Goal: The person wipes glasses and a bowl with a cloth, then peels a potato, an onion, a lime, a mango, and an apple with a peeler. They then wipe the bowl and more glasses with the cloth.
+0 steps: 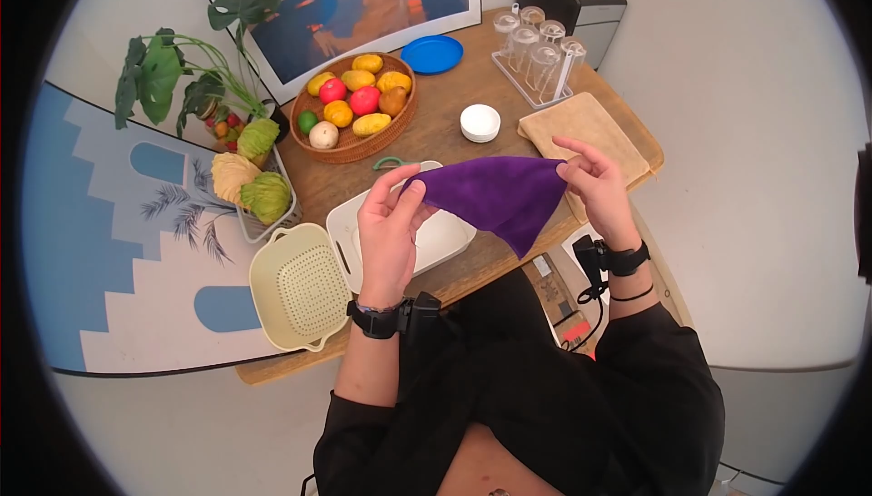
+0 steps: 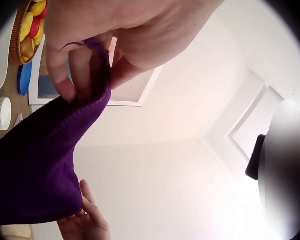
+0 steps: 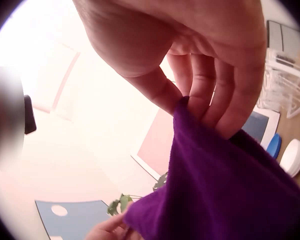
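Observation:
A purple cloth (image 1: 495, 192) is stretched between both hands in the head view, with a loose corner hanging down in the middle. My left hand (image 1: 389, 240) pinches one end between thumb and fingers. At the other end, my right hand (image 1: 599, 189) pinches a corner with its thumb and fingertips. The left wrist view shows the hemmed edge of the cloth (image 2: 72, 120) running between the left thumb and fingers. In the right wrist view a corner of the cloth (image 3: 205, 165) pokes up between thumb and fingers. Beneath the left hand lies a white tray (image 1: 445, 240) on the table.
A pale yellow colander (image 1: 304, 287) sits at the table's front left edge. Behind are a wicker basket (image 1: 300, 137) of fruit, a blue plate (image 1: 432, 54) and stacked white bowls (image 1: 480, 123). Rightward stand a rack of glasses (image 1: 542, 58) and a folded tan cloth (image 1: 590, 137).

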`<action>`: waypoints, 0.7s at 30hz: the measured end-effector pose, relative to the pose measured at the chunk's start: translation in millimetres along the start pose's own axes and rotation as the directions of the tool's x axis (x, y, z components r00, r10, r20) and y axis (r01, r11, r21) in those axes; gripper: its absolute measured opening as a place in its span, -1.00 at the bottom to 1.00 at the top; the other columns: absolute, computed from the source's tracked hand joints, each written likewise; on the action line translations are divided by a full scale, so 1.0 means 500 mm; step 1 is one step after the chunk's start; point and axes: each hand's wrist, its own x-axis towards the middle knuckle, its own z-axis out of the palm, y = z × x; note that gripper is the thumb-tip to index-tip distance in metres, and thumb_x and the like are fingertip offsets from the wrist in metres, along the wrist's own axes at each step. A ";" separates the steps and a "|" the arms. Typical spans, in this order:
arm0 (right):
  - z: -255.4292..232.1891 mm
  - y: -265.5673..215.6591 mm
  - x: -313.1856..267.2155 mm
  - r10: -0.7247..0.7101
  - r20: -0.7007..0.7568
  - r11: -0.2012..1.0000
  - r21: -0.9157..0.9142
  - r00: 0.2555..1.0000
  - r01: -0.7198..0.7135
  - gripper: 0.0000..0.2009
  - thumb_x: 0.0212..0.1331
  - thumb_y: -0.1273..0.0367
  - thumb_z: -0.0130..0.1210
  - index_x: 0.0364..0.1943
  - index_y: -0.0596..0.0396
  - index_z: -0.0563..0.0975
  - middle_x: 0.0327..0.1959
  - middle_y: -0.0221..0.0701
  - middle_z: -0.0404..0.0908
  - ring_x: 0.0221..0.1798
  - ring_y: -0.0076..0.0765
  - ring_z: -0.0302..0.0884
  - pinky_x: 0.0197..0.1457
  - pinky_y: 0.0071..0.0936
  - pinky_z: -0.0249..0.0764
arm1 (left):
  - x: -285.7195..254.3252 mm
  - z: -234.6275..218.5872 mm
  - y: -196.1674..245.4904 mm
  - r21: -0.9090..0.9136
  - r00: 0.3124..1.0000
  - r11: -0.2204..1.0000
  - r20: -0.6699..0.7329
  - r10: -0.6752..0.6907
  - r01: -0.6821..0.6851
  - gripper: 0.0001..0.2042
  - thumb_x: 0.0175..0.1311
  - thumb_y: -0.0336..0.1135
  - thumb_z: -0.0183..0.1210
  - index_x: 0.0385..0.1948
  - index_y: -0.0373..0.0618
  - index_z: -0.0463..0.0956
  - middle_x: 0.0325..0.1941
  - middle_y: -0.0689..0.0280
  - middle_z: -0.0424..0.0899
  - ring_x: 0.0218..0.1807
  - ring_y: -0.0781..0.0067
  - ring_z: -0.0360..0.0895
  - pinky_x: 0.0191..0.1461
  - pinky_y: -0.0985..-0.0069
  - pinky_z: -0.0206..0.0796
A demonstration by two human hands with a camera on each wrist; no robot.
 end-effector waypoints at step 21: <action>0.008 -0.015 -0.008 -0.037 -0.039 0.927 -0.375 0.999 0.020 -0.76 0.21 0.47 0.28 -0.04 0.20 0.66 -0.30 -0.49 0.68 -0.26 -0.62 0.55 -0.13 -0.61 0.49 | 0.001 -0.044 0.026 0.725 0.999 0.688 -0.009 0.054 -0.030 -0.70 0.28 -0.42 0.30 0.05 -0.21 0.64 -0.51 0.48 0.50 -0.44 0.71 0.36 -0.35 0.62 0.26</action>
